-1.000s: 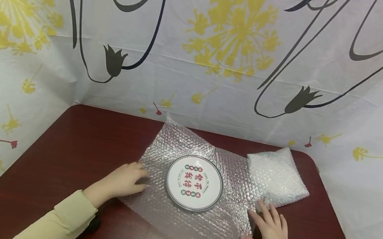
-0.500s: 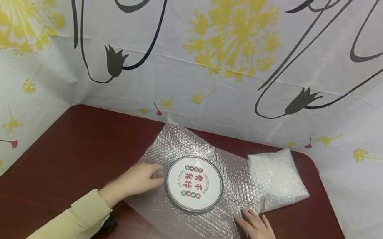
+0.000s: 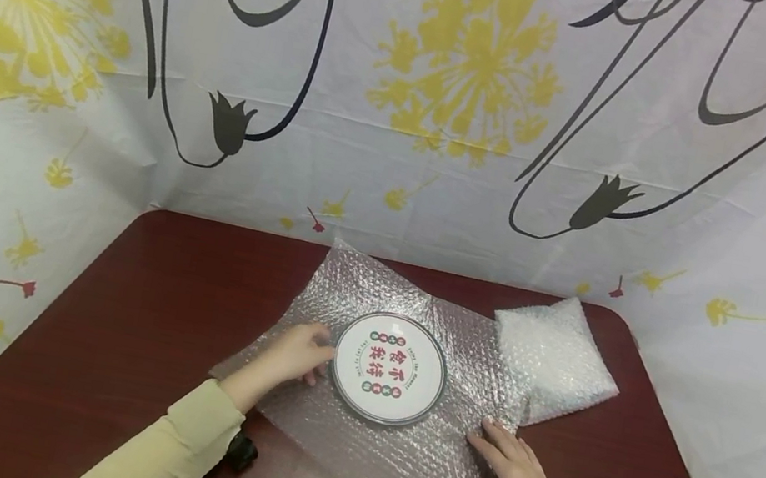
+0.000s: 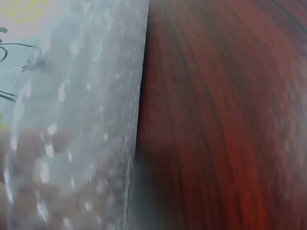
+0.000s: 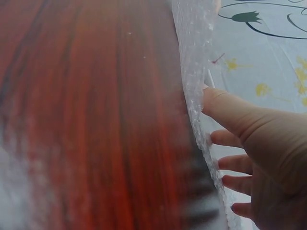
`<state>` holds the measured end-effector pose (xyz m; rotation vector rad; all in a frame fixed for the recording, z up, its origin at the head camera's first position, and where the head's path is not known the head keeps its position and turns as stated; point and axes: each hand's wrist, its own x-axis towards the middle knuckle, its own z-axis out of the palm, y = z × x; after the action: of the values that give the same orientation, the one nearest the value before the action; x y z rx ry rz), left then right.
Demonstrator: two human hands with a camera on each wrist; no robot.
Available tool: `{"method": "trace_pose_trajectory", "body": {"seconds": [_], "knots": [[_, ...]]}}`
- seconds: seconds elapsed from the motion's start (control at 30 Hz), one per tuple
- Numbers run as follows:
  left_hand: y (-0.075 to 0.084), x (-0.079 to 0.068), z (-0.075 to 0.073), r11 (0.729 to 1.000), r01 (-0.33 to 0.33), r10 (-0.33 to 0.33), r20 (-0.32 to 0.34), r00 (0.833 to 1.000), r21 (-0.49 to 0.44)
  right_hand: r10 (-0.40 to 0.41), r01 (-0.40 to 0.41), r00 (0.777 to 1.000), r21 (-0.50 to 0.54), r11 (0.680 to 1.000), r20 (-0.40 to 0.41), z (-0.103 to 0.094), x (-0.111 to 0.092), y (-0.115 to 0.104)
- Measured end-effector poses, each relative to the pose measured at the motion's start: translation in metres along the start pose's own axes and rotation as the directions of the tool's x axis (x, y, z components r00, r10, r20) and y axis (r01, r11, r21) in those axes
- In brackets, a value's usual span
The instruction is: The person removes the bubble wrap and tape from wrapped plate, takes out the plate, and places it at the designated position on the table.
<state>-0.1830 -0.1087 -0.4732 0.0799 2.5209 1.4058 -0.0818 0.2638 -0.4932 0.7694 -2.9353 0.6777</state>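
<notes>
A round white plate (image 3: 388,368) with a dark rim and red and green lettering lies on a crinkled sheet of clear bubble wrap (image 3: 390,469). My left hand (image 3: 298,353) is right at the plate's left rim, its fingers bent; I cannot tell whether they grip it. In the left wrist view the bubble wrap (image 4: 91,96) rises in front of the lens, with blurred fingers (image 4: 33,153) showing through it. My right hand (image 3: 516,477) rests on the wrap's right side, fingers spread. Its thumb touches the bubble wrap's edge (image 5: 194,96) in the right wrist view.
A square packet (image 3: 556,361) wrapped in white bubble wrap sits at the back right, partly against the sheet. A dark wrist device (image 3: 241,452) shows under the left cuff. Patterned white fabric (image 3: 398,148) surrounds the dark red wooden table (image 3: 194,275).
My left hand has moved right from the wrap's left edge to the plate's rim, and the wrap's left corner has spread leftward. My right hand has shifted slightly left and nearer onto the wrap.
</notes>
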Motion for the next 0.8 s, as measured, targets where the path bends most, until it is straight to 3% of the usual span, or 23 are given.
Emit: {"method": "trace_pose_trajectory", "body": {"seconds": [0.23,0.53,0.8], "knots": [[0.002,0.004,0.012,0.996,0.063,-0.059,0.053,0.997,-0.066,0.035,-0.036,0.999,0.016,0.999,0.024,0.0,0.0,-0.001],[0.001,0.005,0.017,0.984,0.088,-0.078,0.067,0.995,-0.154,0.043,-0.043,0.999,0.019,0.999,0.021,0.001,-0.001,-0.001],[-0.005,0.005,0.017,0.949,0.102,-0.072,0.111,0.991,-0.297,0.047,-0.047,0.999,0.004,0.999,0.027,0.002,-0.001,-0.001]]}}
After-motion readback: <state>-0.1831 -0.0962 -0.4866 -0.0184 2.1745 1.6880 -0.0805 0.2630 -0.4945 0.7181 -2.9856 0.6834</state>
